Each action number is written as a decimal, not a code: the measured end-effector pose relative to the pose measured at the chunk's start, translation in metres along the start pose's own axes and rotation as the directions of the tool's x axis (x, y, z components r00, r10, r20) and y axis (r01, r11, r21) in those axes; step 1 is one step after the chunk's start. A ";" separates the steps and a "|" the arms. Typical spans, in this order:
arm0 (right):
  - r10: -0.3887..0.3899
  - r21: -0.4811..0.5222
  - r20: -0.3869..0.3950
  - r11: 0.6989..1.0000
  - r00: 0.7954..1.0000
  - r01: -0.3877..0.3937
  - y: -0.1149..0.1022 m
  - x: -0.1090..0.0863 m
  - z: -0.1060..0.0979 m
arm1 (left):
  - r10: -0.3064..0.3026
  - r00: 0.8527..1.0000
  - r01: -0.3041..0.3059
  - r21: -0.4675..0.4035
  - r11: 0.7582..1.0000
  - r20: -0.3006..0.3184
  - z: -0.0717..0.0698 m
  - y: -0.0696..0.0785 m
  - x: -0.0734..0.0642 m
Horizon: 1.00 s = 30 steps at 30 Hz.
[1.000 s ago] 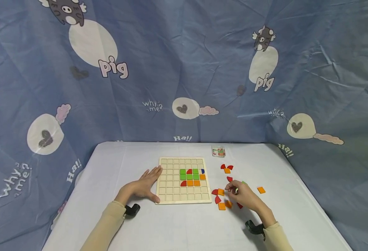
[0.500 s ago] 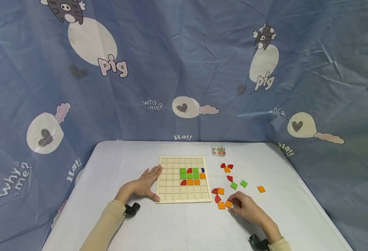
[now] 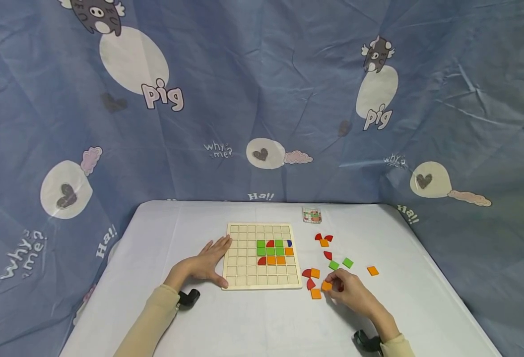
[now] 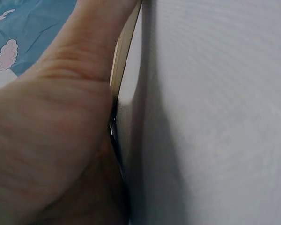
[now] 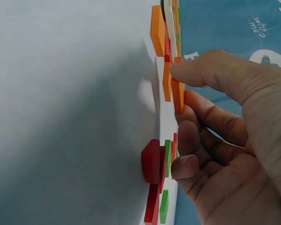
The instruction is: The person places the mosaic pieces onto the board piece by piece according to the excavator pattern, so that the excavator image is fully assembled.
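Note:
A wooden grid board lies on the table, with several green, orange and red tiles and a small blue piece in its cells. My left hand rests along the board's left side, fingers spread and touching its edge. In the left wrist view, the thumb lies against the board's edge. To the right of the board, my right hand pinches an orange square tile between thumb and index finger. The right wrist view shows this orange tile held on edge, the other fingers loosely curled.
Loose pieces lie around the right hand: orange squares, red quarter-circles and green squares. One orange square sits farther right. A small patterned card lies at the back. A blue printed cloth hangs behind the table.
My right hand has moved down and slightly right, uncovering the green squares, and has taken hold of an orange square, now shifted slightly upward. The left hand stays at the board.

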State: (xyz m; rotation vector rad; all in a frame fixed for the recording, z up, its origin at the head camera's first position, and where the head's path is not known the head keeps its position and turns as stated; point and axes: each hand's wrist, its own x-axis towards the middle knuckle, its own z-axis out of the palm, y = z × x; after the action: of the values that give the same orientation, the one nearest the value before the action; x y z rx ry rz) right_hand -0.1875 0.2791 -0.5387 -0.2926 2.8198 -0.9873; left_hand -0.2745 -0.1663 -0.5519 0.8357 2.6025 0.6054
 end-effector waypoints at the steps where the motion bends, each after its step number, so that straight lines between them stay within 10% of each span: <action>1: -0.011 0.006 -0.008 1.000 1.000 0.011 0.001 0.000 0.000 | 0.001 1.000 -0.002 -0.003 1.000 -0.002 0.000 0.000 0.000; 30: 0.013 -0.008 0.049 1.000 0.999 -0.012 0.004 0.004 -0.004 | -0.006 1.000 0.006 0.001 1.000 0.001 0.000 0.001 0.000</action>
State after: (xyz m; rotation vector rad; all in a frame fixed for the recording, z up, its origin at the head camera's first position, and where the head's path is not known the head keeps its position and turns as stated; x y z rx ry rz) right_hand -0.1925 0.2833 -0.5383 -0.2958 2.7788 -0.9535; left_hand -0.2741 -0.1653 -0.5511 0.8283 2.6040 0.6019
